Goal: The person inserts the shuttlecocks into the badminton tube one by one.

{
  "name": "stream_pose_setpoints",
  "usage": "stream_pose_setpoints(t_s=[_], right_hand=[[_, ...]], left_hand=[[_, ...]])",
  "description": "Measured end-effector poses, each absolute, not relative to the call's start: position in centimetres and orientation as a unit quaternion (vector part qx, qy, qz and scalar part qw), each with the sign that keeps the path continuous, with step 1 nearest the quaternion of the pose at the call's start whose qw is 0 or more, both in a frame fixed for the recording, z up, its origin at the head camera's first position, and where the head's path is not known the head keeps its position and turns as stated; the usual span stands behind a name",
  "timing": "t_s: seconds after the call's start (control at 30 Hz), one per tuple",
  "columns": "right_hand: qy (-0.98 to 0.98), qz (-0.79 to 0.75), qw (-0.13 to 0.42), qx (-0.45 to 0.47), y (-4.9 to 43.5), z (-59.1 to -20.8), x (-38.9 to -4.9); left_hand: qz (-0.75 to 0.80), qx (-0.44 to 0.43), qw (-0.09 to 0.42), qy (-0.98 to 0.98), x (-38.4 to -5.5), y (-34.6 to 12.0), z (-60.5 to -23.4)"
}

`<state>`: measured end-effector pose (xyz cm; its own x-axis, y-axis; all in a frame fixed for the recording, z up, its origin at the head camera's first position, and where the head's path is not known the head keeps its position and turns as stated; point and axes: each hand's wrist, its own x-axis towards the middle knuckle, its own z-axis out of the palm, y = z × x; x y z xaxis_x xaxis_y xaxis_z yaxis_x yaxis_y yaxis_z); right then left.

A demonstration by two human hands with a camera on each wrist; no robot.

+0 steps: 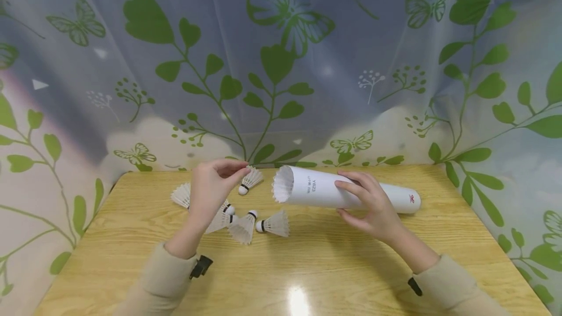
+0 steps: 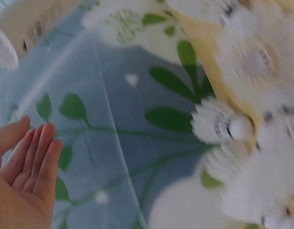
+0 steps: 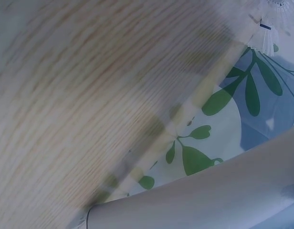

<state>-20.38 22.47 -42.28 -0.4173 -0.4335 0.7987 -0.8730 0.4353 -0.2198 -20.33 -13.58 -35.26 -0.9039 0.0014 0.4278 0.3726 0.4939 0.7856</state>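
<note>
A white tube is held lying on its side above the wooden surface, its open mouth turned left; feather tips are seen packed inside that mouth. The right hand is wrapped round the middle of the tube, fingers curled over the far side and thumb beneath. In the right wrist view the tube is seen as a pale curved wall across the lower frame, with the surface beyond it.

The left hand is raised left of the tube mouth, and a single shuttlecock is pinched at its feather skirt between fingertips and thumb, cork end pointing down and left. It is just beside the tube mouth, not touching it.

A loose group of shuttlecocks lies on the surface beneath and right of the left hand. The left wrist view is blurred; fingers and several shuttlecocks are made out there.

A leaf-printed curtain hangs behind the surface.
</note>
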Motion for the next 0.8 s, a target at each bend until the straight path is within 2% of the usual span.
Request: stream_pose_setpoints(t_s=[0.4,0.8], right_hand=[[-0.764,0.336,0.348,0.427,22.4,-42.3,-20.5],[-0.760,0.338,0.353,0.428,22.8,-42.2,-20.5]], left_hand=[[-0.458,-0.057,0.177,-0.869,-22.0,-20.5,-37.0],[-0.397,0.006,0.172,-0.901,-24.0,-25.5,-40.9]])
